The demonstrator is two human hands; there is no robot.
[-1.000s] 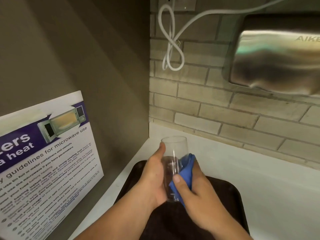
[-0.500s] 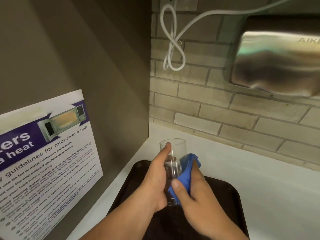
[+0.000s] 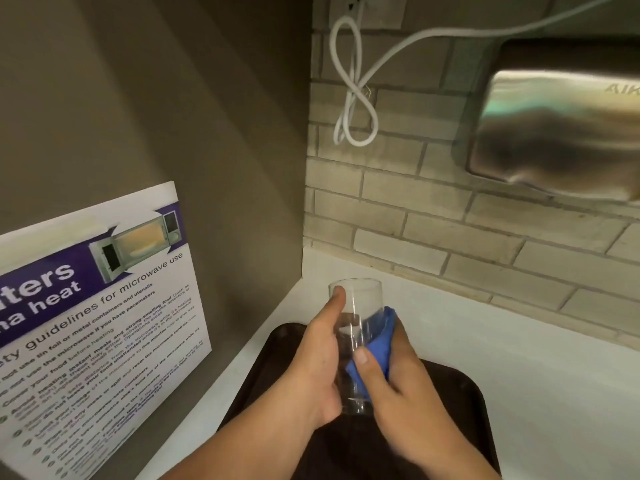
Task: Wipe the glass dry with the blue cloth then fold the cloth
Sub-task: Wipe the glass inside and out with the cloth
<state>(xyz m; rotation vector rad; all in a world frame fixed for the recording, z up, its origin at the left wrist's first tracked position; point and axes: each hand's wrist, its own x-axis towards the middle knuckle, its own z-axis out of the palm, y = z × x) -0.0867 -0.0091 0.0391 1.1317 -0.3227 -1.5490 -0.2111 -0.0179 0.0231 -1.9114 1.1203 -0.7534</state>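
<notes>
Low in the frame's centre, the clear glass (image 3: 356, 327) stands upright above a dark tray (image 3: 460, 393). The left hand (image 3: 311, 372) wraps its side (thumb at the rim); the right hand (image 3: 398, 386) presses the blue cloth (image 3: 375, 344) against it.

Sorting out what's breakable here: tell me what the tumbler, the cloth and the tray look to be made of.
Tumbler: clear and glossy, with the thumb visible through its wall; glass or hard plastic, can't tell. Cloth: matte blue fabric, bunched in soft folds. Tray: dark brown, dull sheen, rounded rim; probably moulded plastic.
</notes>
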